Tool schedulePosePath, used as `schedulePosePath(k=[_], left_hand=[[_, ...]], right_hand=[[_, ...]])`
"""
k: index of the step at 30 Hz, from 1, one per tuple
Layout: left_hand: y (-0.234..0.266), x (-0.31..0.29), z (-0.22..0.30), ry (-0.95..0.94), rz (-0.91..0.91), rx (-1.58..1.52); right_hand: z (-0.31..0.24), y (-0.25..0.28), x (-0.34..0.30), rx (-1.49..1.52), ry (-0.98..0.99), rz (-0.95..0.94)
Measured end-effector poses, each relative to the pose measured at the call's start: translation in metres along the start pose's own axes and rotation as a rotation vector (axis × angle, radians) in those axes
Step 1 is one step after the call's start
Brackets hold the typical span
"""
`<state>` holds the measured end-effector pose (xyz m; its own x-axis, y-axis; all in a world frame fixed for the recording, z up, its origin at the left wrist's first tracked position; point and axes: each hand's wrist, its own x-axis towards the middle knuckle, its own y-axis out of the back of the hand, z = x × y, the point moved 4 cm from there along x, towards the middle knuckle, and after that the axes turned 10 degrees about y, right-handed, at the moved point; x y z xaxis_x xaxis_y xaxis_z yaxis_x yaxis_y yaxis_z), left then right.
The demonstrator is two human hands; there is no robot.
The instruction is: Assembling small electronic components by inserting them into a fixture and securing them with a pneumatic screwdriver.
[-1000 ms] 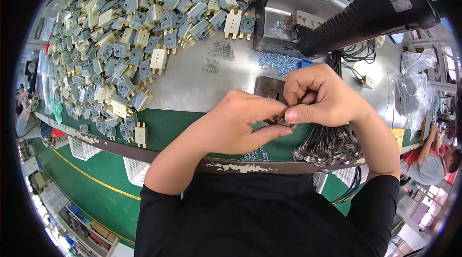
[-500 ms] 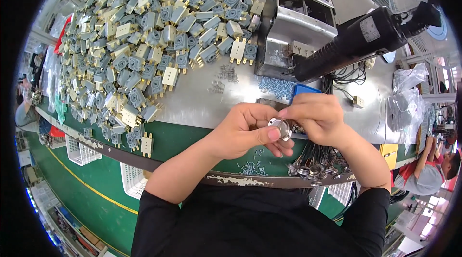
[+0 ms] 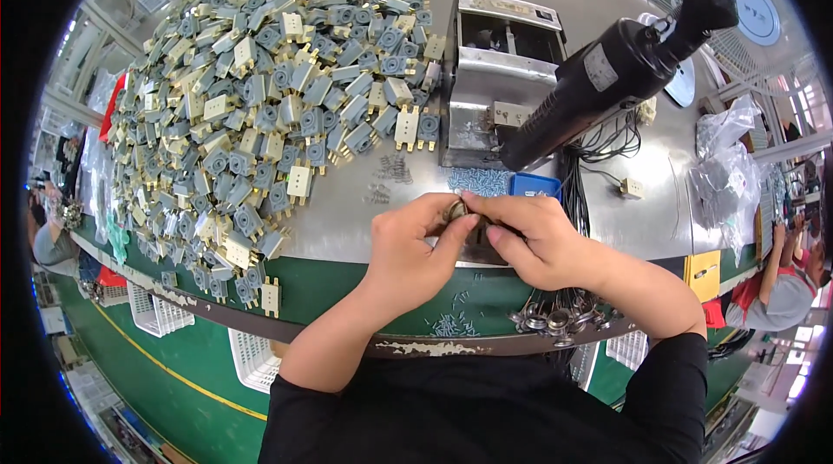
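Your left hand (image 3: 412, 247) and your right hand (image 3: 529, 238) meet over the near part of the grey metal counter (image 3: 347, 221), fingertips pressed together around a small round metal part (image 3: 455, 209). Both grips are clenched on that part: the left thumb and forefinger pinch it from the left, and the right forefinger and thumb close on it from the right. The part sits between the two hands, just above the counter's surface, near its green front edge (image 3: 347, 290).

Just beyond your right hand lie a small blue plastic tray (image 3: 534, 184) and, to its left, a patch of small blue-grey screws (image 3: 477, 179). Behind them stands a boxy silver metal fixture (image 3: 495, 82), and a black cylindrical power screwdriver (image 3: 607, 78) hangs tilted over it.

To your left a large heap of grey and cream plastic plug bodies with brass pins (image 3: 260, 91) covers much of the counter.

Under your right forearm, at the counter's front rim, hangs a cluster of round metal parts on black wires (image 3: 560, 318). A few loose screws (image 3: 451, 323) lie scattered on the green edge.
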<state>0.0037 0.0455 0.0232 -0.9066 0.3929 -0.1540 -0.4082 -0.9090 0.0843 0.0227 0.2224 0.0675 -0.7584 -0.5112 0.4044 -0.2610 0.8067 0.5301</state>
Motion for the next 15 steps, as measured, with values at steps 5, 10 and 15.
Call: schedulePosePath(k=[5,10,15], left_hand=[[0.006,0.002,0.01,-0.446,0.21,0.239],[-0.004,0.003,-0.01,-0.076,-0.176,-0.066],[0.0,0.004,-0.01,0.082,-0.54,-0.312]], right_hand=[[-0.001,0.006,0.008,-0.027,-0.031,-0.036],[-0.004,0.008,0.005,0.013,-0.085,-0.111],[-0.012,0.013,0.005,0.07,-0.054,-0.204]])
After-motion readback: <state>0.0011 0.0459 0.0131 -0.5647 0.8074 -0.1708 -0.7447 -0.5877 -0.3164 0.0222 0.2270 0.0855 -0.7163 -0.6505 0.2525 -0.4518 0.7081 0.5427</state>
